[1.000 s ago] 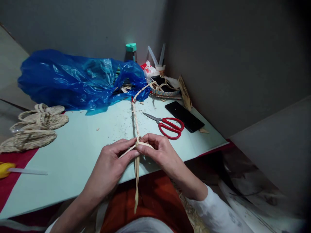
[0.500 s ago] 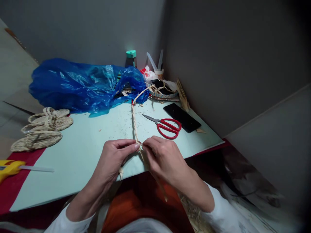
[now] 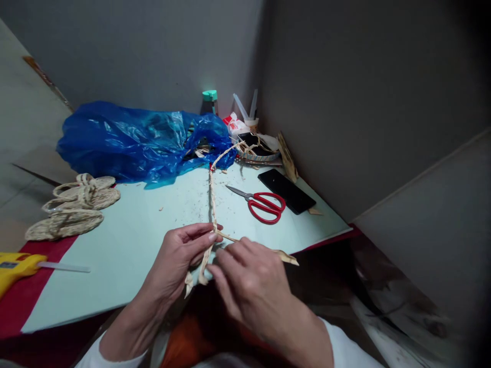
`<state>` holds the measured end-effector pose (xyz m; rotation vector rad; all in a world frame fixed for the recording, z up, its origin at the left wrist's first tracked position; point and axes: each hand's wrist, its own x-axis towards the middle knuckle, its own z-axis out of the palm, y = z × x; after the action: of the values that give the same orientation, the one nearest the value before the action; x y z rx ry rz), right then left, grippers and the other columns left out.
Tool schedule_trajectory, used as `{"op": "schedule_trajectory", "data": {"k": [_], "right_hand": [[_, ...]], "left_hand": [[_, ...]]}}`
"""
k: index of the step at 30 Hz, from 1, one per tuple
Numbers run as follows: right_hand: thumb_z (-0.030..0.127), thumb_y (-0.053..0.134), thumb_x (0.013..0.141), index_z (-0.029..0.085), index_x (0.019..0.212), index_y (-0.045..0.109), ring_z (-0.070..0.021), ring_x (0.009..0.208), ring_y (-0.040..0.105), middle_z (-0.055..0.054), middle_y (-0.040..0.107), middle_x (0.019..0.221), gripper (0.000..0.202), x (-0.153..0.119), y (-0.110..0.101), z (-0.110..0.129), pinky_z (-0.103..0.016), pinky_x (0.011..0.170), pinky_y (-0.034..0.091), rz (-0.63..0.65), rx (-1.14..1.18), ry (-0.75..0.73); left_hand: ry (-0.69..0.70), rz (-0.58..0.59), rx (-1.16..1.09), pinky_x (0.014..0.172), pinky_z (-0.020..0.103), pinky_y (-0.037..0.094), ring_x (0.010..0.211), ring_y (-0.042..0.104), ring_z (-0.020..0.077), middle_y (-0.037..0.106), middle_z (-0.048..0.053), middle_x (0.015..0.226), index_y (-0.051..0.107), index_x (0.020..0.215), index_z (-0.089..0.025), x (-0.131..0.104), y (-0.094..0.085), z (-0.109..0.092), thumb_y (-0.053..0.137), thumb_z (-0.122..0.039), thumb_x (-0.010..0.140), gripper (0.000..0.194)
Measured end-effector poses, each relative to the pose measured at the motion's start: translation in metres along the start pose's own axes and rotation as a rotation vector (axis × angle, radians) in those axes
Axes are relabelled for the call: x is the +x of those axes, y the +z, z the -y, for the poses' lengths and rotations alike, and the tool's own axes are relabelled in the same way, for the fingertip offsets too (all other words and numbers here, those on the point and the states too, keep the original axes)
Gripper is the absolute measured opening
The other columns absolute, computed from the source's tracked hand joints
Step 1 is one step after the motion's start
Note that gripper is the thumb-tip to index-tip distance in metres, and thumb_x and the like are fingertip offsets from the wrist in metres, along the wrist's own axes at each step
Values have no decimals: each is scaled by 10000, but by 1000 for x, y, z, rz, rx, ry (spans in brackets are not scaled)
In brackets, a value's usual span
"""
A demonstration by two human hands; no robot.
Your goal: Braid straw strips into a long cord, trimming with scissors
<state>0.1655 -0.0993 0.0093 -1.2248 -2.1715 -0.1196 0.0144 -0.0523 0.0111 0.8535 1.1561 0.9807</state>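
A pale plant-fibre braid [image 3: 214, 197] runs down the table towards me. My left hand [image 3: 184, 255] pinches its near end between thumb and forefinger, where loose strands come out. One flat strand [image 3: 204, 263] hangs down between my hands, and another short end [image 3: 188, 283] hangs below my left hand. A third strand [image 3: 226, 236] stretches right from the pinch into the curled fingers of my right hand [image 3: 249, 271]; its flat tail [image 3: 287, 257] sticks out beyond the knuckles. My right thumb is apart from the fingers, near the hanging strand.
Red-handled scissors [image 3: 265, 207] and a black phone [image 3: 287, 190] lie right of the braid. A blue plastic bag [image 3: 126, 140] fills the back left. Woven straw sandals [image 3: 72, 209] and a yellow glue gun [image 3: 19, 268] are at left. A wall borders the right.
My right hand has left the pinch point and moved down and right, drawing one strand out sideways. My left hand still pinches the braid. The view has shifted slightly.
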Motion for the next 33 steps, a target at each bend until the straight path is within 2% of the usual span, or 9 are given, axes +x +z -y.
{"op": "schedule_trajectory", "data": {"k": [3, 8, 12, 15, 18, 21, 24, 27, 33], "right_hand": [[267, 463, 946, 132, 1008, 620, -209, 840, 533, -92, 625, 909, 216, 15, -11, -12, -337, 754, 396, -26, 143, 179], [326, 439, 961, 165, 1035, 585, -140, 733, 523, -16, 585, 799, 230, 34, 1, -28, -254, 664, 386, 327, 746, 331], [310, 530, 902, 175, 1067, 571, -106, 661, 439, 31, 480, 721, 217, 35, 12, -30, -223, 608, 342, 348, 1038, 500], [312, 523, 891, 158, 998, 565, -89, 613, 403, 31, 495, 720, 192, 34, 15, -30, -215, 580, 321, 362, 1214, 597], [310, 505, 887, 148, 849, 567, -78, 553, 363, 29, 507, 673, 178, 35, 17, -32, -215, 531, 284, 362, 1238, 612], [297, 525, 862, 152, 795, 564, -86, 549, 369, 41, 467, 612, 165, 35, 20, -34, -215, 518, 277, 298, 1079, 579], [269, 525, 850, 160, 759, 555, -92, 559, 401, 42, 465, 602, 145, 33, 23, -32, -216, 529, 301, 227, 869, 540], [236, 507, 852, 164, 748, 548, -95, 549, 444, 33, 510, 599, 132, 30, 24, -26, -219, 543, 332, 183, 779, 537], [280, 526, 872, 158, 807, 558, -131, 645, 583, -26, 636, 698, 142, 29, 20, -23, -236, 615, 433, 226, 1211, 629]], "left_hand": [[-27, 29, -27, 519, 176, 434, 558, 595, 94, 706, 44, 701, 744, 898, -130, 1, -2, 0, 837, -240, 599, 332], [-36, 2, -64, 592, 210, 496, 560, 613, 108, 688, 23, 658, 723, 901, -112, -2, -1, -2, 851, -240, 561, 385], [8, 61, -69, 630, 217, 502, 626, 647, 126, 706, 25, 738, 649, 958, -142, -6, -1, -3, 817, -248, 618, 394], [71, 112, 3, 570, 213, 468, 620, 641, 134, 698, -6, 747, 538, 1035, -210, -6, -2, -3, 768, -262, 689, 418], [114, 125, 183, 597, 218, 447, 655, 627, 139, 691, -13, 741, 502, 1005, -226, -6, -3, -6, 694, -282, 765, 312], [201, 89, 488, 633, 225, 421, 671, 599, 144, 677, -3, 705, 572, 893, -206, -10, -7, -13, 619, -312, 820, 137], [302, 27, 758, 593, 228, 388, 603, 555, 143, 652, -4, 638, 614, 748, -205, -20, -10, -20, 563, -350, 851, 185], [348, -4, 866, 545, 230, 377, 554, 550, 144, 647, -10, 619, 617, 740, -222, -32, -7, -17, 530, -349, 866, 198], [780, -61, 1222, 582, 280, 398, 572, 611, 185, 683, 79, 709, 664, 838, -178, -43, 15, 25, 436, -162, 874, 232]]}}
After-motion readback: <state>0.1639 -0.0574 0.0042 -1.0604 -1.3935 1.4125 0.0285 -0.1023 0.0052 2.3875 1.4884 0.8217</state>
